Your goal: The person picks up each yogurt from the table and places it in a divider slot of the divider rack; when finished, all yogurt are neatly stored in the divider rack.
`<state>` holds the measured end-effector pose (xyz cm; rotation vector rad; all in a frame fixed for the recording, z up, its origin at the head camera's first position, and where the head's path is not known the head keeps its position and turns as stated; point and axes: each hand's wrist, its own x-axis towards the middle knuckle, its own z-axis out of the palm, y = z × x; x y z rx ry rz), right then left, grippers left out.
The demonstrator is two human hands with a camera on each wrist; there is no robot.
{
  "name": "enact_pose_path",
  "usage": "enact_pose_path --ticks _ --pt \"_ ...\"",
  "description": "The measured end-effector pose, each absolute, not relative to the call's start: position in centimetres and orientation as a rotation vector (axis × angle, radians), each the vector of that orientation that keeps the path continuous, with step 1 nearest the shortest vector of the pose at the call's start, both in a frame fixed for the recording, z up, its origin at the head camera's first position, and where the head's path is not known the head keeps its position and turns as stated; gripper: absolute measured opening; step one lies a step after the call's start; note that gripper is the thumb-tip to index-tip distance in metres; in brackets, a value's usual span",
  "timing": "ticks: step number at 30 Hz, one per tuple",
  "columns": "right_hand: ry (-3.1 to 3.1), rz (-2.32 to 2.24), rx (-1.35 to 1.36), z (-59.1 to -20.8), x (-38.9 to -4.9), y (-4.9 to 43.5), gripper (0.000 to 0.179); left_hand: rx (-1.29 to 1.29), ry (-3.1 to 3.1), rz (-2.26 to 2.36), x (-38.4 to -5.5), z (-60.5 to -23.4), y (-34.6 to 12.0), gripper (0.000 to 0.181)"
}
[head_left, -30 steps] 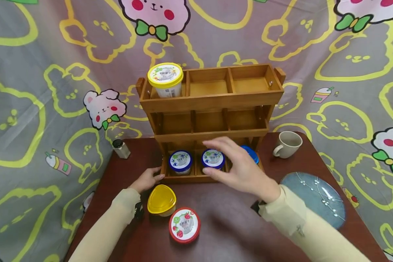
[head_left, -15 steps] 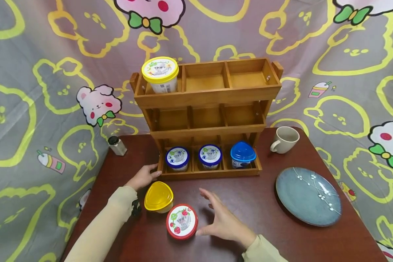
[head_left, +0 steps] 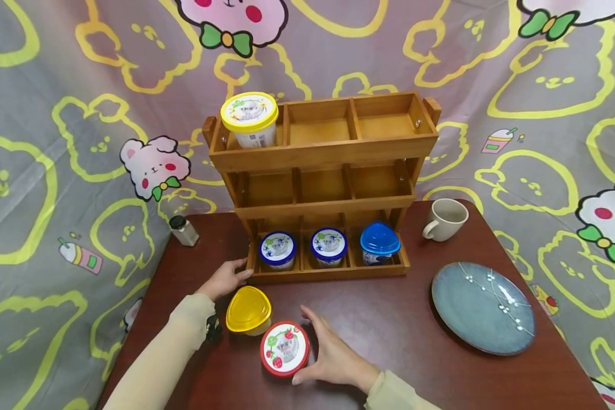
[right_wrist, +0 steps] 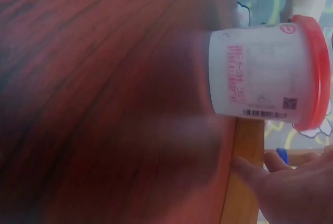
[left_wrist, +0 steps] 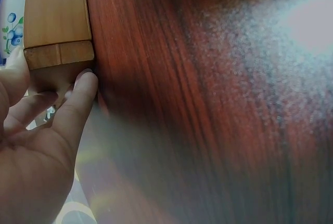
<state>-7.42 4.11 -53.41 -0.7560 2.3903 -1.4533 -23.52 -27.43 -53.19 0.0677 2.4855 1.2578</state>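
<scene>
My left hand (head_left: 224, 279) grips the lower left corner of a wooden three-tier rack (head_left: 328, 149); in the left wrist view its thumb and fingers bracket the wooden end (left_wrist: 60, 55). A white tub with a red strawberry lid (head_left: 285, 348) stands upright on the table. Beside it, my right hand (head_left: 333, 359) is spread, thumb near the front of the lid and fingers behind its right side. The right wrist view shows a gap between the tub's wall (right_wrist: 255, 73) and the fingers (right_wrist: 250, 174). A yellow-lidded tub (head_left: 248, 310) stands just behind the red one, near my left wrist.
Two tubs with dark blue lids (head_left: 278, 249) and a light blue-lidded one (head_left: 380, 239) fill the bottom tier. A yellow-rimmed tub (head_left: 249, 117) sits top left. A mug (head_left: 447, 219) and blue-grey plate (head_left: 479, 307) lie right; a black-capped shaker (head_left: 184, 230) stands left.
My right hand has come down from the bottom tier to the red-lidded tub and closed in around its right side. My left hand stays at the rack's corner. The view shifted slightly.
</scene>
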Motion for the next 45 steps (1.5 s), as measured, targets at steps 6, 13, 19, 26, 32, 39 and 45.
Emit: enact_pose_path --ticks 6,13,19,26,32,39,45 --pt "2.401 -1.455 -0.782 -54.0 -7.5 3.6 0.126 0.062 2.489 1.264 -23.2 -53.3 -27.2 0.057" --pt "2.399 -1.421 -0.788 -54.3 -7.3 3.5 0.119 0.061 2.492 1.259 -22.9 -53.5 -27.2 0.057" --pt "2.357 -1.41 -0.762 -54.4 -7.1 3.4 0.109 0.067 2.492 1.271 -22.7 -53.6 -27.2 0.056" --pt "2.323 -1.417 -0.729 -54.7 -7.0 3.4 0.102 0.075 2.488 1.271 -22.6 -53.9 -27.2 0.056" --pt "2.338 -1.424 -0.752 -54.7 -7.1 3.7 0.102 0.077 2.484 1.285 -22.7 -53.7 -27.2 0.055" --pt "2.382 -1.436 -0.734 -54.1 -7.4 4.7 0.102 0.092 2.497 1.276 -22.9 -53.3 -27.1 0.055" --pt "2.443 -1.433 -0.672 -53.3 -8.1 6.4 0.105 0.102 2.497 1.285 -23.3 -53.2 -27.3 0.055"
